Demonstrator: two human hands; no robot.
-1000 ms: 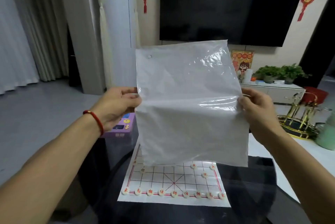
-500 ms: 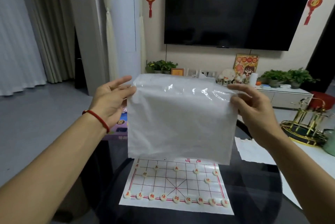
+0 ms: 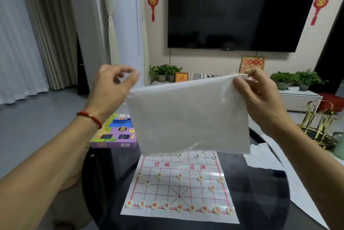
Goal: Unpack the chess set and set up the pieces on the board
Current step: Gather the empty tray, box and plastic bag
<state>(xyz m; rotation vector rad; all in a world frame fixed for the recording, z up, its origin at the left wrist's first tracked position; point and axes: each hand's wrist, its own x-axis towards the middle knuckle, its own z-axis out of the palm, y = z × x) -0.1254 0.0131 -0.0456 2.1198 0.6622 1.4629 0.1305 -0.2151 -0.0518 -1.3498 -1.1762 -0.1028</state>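
Observation:
A translucent white plastic bag (image 3: pixel 188 118) hangs in the air in front of me, above the far half of the chess board. My right hand (image 3: pixel 260 99) pinches its upper right corner. My left hand (image 3: pixel 111 86) is at the upper left corner with curled fingers; whether it grips the bag is unclear. The white paper chess board (image 3: pixel 167 190) with red lines lies flat on the dark round table (image 3: pixel 260 201). Several pale round pieces with red characters (image 3: pixel 179 208) stand in place on the near side. The bag hides the far rows.
The purple chess set box (image 3: pixel 115 134) lies on the table left of the board's far end. A white paper sheet (image 3: pixel 264 159) lies to the right. A gold wire rack (image 3: pixel 320 123) and a pale green vessel (image 3: pixel 339 147) stand at the far right.
The bag has been folded down to a lower, shorter shape and more of the board shows beneath it. My left fingers have curled in at the corner. My view has tilted down.

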